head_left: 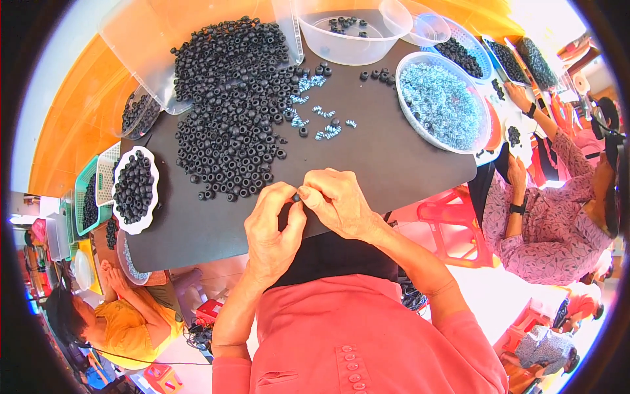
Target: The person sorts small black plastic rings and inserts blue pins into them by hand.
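**Q:** ok so what've you got in your hands there?

**Me:** One small black bead [296, 197], up at my fingertips. It's just off the near end of the big pile of black beads [230, 111], a bit to the right on my side of it. My left hand [270, 226] has it pinched, thumb and finger nearly closed. My right hand [340, 205] is curled in with the thumb up against it, but honestly can't tell if it's gripping anything, the fingertips are hidden.

**Q:** and the rest of the worktop [374, 161]?

**Me:** Pretty busy lol. Pale curly bits [328, 132] are scattered just right of the pile, and a round white bowl [408, 115] full of similar ones sits well apart on that same side. Left of the pile there's a white wavy-edged dish [137, 227] loaded with black beads. A clear basin [348, 55] with a few more beads is right of the pile's far end.
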The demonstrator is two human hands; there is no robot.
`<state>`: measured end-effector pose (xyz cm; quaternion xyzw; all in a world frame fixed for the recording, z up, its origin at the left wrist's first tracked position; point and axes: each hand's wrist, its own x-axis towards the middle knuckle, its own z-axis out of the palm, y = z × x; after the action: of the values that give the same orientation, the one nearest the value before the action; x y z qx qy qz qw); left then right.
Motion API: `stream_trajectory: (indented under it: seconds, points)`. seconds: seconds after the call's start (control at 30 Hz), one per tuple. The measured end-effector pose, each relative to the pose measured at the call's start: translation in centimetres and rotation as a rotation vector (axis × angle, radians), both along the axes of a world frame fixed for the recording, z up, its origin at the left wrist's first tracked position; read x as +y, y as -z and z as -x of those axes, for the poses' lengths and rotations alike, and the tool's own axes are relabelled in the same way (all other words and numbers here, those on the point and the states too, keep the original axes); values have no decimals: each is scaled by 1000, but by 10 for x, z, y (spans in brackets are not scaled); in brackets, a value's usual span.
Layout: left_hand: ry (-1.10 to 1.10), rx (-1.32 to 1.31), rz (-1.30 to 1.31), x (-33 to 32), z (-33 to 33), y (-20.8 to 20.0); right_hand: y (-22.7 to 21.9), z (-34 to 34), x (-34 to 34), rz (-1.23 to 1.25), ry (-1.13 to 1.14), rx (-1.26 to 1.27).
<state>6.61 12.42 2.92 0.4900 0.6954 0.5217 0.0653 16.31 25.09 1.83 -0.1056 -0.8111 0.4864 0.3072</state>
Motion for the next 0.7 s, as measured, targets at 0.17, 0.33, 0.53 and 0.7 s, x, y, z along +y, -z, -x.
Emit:
stream_trajectory:
  seconds: [0.17,0.33,0.53,0.7]
  points:
    - [46,-69,53,-2,-6,-6,2,-5,-2,-103,59,65]
    - [114,-338,262,-8,2,-21,7,-3,-4,-252,59,170]
    - [391,-953,391,-10,25,-18,10,-2,-3,-326,-53,183]
    - [327,-951,355,-14,28,-7,5,-3,-2,-255,-63,-57]
